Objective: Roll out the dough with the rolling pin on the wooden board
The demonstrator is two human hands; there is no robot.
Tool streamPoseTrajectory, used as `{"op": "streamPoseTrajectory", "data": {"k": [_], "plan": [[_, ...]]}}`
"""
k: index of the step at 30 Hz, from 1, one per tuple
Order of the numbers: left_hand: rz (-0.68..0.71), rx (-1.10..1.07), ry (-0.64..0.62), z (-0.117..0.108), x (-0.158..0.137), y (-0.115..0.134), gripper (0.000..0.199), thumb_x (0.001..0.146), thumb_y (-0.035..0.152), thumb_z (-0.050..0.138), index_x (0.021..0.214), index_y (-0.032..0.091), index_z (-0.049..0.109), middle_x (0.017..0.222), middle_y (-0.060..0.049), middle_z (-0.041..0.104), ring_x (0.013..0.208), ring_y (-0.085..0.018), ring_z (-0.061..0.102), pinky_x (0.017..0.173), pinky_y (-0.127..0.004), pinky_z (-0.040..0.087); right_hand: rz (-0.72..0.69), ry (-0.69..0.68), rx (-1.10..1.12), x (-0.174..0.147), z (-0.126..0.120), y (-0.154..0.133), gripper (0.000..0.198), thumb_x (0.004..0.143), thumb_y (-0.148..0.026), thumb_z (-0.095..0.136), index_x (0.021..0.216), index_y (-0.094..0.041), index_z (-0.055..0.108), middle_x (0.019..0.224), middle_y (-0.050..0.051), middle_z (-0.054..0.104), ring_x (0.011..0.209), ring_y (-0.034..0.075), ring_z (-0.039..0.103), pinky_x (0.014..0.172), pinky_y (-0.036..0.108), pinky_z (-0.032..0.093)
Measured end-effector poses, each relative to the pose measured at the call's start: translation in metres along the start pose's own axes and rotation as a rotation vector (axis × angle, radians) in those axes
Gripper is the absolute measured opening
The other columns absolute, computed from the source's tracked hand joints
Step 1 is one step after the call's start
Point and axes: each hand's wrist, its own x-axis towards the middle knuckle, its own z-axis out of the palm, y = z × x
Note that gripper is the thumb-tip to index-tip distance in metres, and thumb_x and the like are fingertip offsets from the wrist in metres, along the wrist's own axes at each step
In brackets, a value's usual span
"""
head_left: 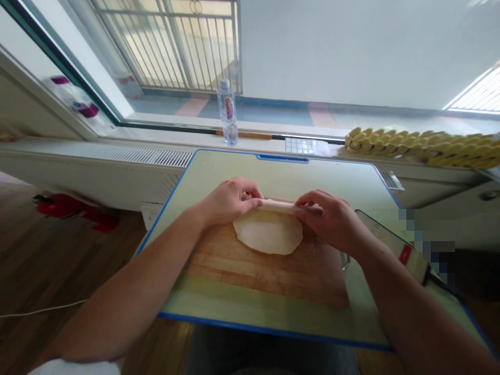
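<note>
On a wooden cutting board (250, 265) lies a thin, pale sheet of dough (269, 234), roughly oval, its near edge flat and slightly uneven. Along its far edge runs a whitish roll (278, 207), which looks like the dough turned over on itself; whether anything is inside it, I cannot tell. My left hand (234, 198) pinches the roll's left end between thumb and fingers. At the right end, my right hand (328, 213) grips it with curled fingers. Both hands hide the roll's ends.
The board rests on a pale, blue-edged folding table (234, 166). A phone-like device (390, 242) lies beside my right forearm. On the windowsill stand a clear bottle (227, 114) and a yellow scalloped object (414, 146). Red items (74, 211) sit on the floor at left.
</note>
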Motion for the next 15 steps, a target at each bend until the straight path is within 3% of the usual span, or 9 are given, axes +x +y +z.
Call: {"op": "streamPoseTrajectory", "data": {"k": [2, 7, 13, 15], "plan": [[-0.045, -0.022, -0.006, 0.0004, 0.0003, -0.0009, 0.023, 0.089, 0.042, 0.071, 0.094, 0.021, 0.080, 0.096, -0.005, 0.078, 0.091, -0.022, 0.072, 0.082, -0.032, 0.057, 0.033, 0.024, -0.023, -0.0002, 0.0020, 0.0006, 0.011, 0.095, -0.033, 0.067, 0.101, -0.026, 0.073, 0.097, 0.004, 0.074, 0.085, 0.021, 0.069, 0.076, 0.033, 0.051], [-0.034, -0.150, -0.170, -0.0027, -0.0028, 0.0017, 0.023, 0.078, 0.038, 0.080, 0.094, 0.022, 0.075, 0.094, -0.003, 0.077, 0.089, -0.022, 0.073, 0.077, -0.031, 0.058, -0.024, -0.067, -0.014, -0.0022, -0.0036, -0.0038, 0.006, 0.085, -0.026, 0.074, 0.087, -0.025, 0.069, 0.097, 0.002, 0.071, 0.085, 0.019, 0.067, 0.077, 0.031, 0.050], [-0.020, -0.001, 0.029, 0.0033, 0.0012, -0.0017, 0.022, 0.088, 0.041, 0.071, 0.094, 0.022, 0.079, 0.099, -0.006, 0.077, 0.095, -0.023, 0.072, 0.085, -0.033, 0.058, 0.030, 0.023, -0.054, 0.0013, 0.0006, -0.0021, 0.011, 0.096, -0.033, 0.065, 0.094, -0.025, 0.073, 0.095, 0.004, 0.074, 0.087, 0.022, 0.067, 0.078, 0.034, 0.048], [-0.046, -0.057, 0.002, 0.0023, 0.0008, -0.0021, 0.024, 0.086, 0.043, 0.073, 0.094, 0.021, 0.078, 0.098, -0.006, 0.077, 0.094, -0.023, 0.072, 0.082, -0.032, 0.059, 0.040, 0.021, -0.054, 0.0012, 0.0002, -0.0017, 0.009, 0.095, -0.032, 0.067, 0.093, -0.025, 0.072, 0.094, 0.003, 0.074, 0.087, 0.021, 0.067, 0.078, 0.033, 0.047]]}}
